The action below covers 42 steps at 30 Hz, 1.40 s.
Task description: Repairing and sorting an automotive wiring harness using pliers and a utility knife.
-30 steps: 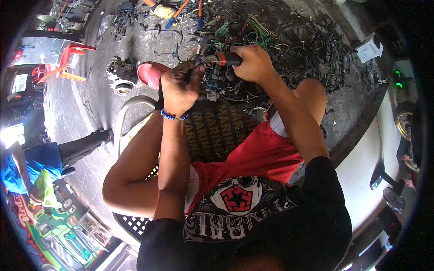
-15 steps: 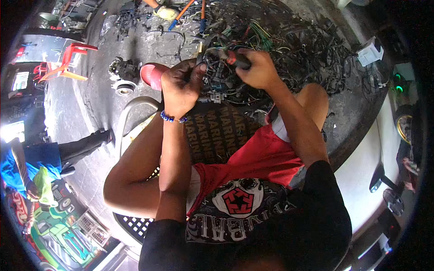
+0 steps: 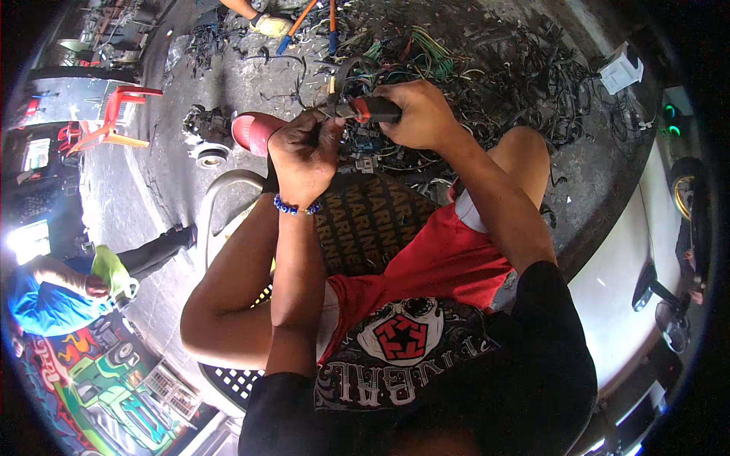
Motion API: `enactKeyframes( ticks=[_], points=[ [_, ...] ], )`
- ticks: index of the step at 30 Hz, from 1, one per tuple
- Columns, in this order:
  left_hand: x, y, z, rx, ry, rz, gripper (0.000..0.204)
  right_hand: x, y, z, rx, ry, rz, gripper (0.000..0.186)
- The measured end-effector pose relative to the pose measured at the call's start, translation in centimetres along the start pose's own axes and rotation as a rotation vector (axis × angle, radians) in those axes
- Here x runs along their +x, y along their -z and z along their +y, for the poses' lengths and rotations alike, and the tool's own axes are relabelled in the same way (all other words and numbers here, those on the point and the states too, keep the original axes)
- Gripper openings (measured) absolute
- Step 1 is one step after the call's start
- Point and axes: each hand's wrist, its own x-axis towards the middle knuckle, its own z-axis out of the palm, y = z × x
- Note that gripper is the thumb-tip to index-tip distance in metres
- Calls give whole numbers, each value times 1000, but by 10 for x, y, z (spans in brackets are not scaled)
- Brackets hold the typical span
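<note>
My left hand (image 3: 304, 156), with a blue bead bracelet at the wrist, is closed around a dark bundle of wire held up in front of me. My right hand (image 3: 414, 114) grips a pair of pliers (image 3: 365, 110) with red and black handles, its jaws pointing left at the wire by my left fingers. Below both hands lies a tangle of black, green and yellow wires (image 3: 426, 61) on the grey ground. I am seated, in red shorts and a black printed shirt, with my right knee (image 3: 525, 152) raised.
A pink sandal (image 3: 251, 129) and a round metal part (image 3: 209, 156) lie to the left. Another person's foot and orange-handled tools (image 3: 300, 19) are at the top. A person in blue (image 3: 46, 296) crouches at the left. A red plastic chair (image 3: 114, 118) stands further off. White bodywork (image 3: 631, 266) curves along the right.
Both hands have lifted slightly and drawn closer together, the pliers' jaws now at the wire in my left hand.
</note>
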Motion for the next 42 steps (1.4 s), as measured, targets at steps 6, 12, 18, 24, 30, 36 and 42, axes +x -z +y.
enactKeyframes(
  ticks=[6,12,18,24,30,36,42],
  points=[
    [-3,1,1,49,4,-3,7,2,11,-7,27,-184,51,31],
    [-1,-1,5,54,-25,-6,7,-1,6,-1,43,66,53,28],
    [-1,6,9,91,-44,-20,7,-1,6,-9,-32,-47,7,29],
    [1,8,14,253,-138,-60,4,-1,4,-5,-31,-28,29,30],
    [-9,-5,12,76,-118,-58,9,11,13,10,-164,-363,24,29],
    [2,6,9,-89,21,-70,14,12,27,64,-173,-406,381,17],
    [-1,3,4,-32,-78,-103,9,2,7,-22,1301,-567,35,18]
  ],
)
